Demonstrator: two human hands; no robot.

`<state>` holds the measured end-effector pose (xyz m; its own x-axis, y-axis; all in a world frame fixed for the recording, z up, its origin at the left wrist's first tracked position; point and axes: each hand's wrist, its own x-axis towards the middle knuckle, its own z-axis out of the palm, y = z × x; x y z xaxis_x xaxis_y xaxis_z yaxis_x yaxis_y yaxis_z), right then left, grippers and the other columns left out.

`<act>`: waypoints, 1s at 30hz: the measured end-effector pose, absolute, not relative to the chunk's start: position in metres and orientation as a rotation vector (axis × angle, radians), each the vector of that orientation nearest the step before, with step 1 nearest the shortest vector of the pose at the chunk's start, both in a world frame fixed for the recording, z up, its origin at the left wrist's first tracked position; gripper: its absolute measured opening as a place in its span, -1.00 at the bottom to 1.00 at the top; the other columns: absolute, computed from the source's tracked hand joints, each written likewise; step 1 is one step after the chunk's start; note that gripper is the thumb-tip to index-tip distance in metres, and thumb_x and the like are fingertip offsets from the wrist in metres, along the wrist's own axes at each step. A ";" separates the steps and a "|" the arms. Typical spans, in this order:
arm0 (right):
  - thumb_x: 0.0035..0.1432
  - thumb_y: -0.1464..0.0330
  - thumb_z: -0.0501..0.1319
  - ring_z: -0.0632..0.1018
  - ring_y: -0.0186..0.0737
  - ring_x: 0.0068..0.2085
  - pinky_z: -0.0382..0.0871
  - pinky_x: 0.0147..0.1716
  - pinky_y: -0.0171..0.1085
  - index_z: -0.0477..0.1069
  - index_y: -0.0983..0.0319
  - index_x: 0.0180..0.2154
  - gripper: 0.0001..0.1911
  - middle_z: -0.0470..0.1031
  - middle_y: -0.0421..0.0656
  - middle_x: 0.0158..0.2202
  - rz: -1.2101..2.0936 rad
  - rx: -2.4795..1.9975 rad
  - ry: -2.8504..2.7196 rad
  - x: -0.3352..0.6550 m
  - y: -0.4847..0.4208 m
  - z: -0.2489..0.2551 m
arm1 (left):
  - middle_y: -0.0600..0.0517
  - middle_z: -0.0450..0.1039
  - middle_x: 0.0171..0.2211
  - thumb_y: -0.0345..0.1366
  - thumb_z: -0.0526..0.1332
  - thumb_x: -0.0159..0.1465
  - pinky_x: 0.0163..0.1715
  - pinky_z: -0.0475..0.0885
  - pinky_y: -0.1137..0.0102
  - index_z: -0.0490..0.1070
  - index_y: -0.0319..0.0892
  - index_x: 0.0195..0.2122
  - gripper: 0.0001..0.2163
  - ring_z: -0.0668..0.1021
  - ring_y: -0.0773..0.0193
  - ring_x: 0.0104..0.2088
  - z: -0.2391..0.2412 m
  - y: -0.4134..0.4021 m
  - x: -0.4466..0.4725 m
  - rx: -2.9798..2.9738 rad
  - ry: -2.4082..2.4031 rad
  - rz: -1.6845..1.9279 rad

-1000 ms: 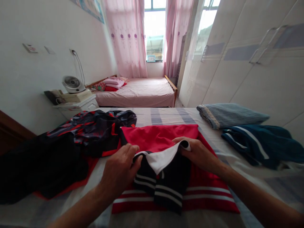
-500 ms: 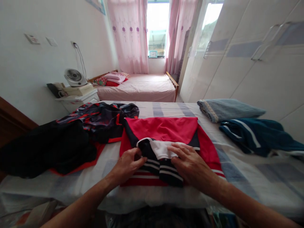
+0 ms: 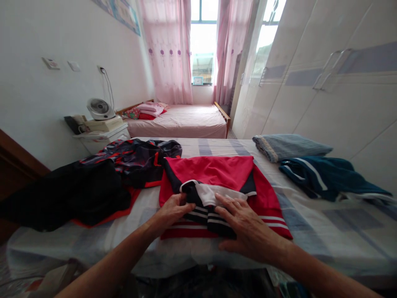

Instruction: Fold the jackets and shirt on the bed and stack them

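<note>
A red and black jacket [image 3: 211, 167] lies partly folded on the bed in front of me, its white-lined collar and black striped ribbing showing in the middle. At the collar's left end, my left hand [image 3: 173, 209] has thumb and fingers closed on the dark fabric. My right hand [image 3: 242, 219] rests on the collar's right part, fingers spread over the white lining and black ribbing, thumb held apart near the jacket's lower edge. White stripes run along the jacket's red hem.
Dark printed clothing [image 3: 139, 157] and a black garment [image 3: 71, 190] lie to the left. A folded grey-blue cloth [image 3: 291, 145] and a teal garment [image 3: 335, 176] are on the right. Beyond stand a pink-covered bed [image 3: 189, 120], a small fan [image 3: 101, 108] and white wardrobes [image 3: 310, 103].
My right hand has shifted slightly left on the collar, and its thumb now reaches lower, off the ribbing. My left hand stays at the collar. The camera view has tilted up slightly.
</note>
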<state>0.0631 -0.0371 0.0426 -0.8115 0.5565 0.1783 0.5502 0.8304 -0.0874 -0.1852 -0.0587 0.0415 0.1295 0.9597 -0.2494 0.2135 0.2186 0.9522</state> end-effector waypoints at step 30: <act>0.26 0.32 -0.04 0.54 -0.19 -0.30 0.33 -0.29 -0.26 0.38 0.19 -0.16 -0.75 0.54 -0.14 -0.30 0.241 -1.213 -2.198 0.063 -0.007 0.082 | -0.11 0.54 -0.22 -0.38 0.31 0.07 -0.31 0.51 0.34 0.39 -0.27 -0.18 -0.72 0.59 0.18 -0.28 0.049 -0.071 -0.136 0.664 0.943 1.076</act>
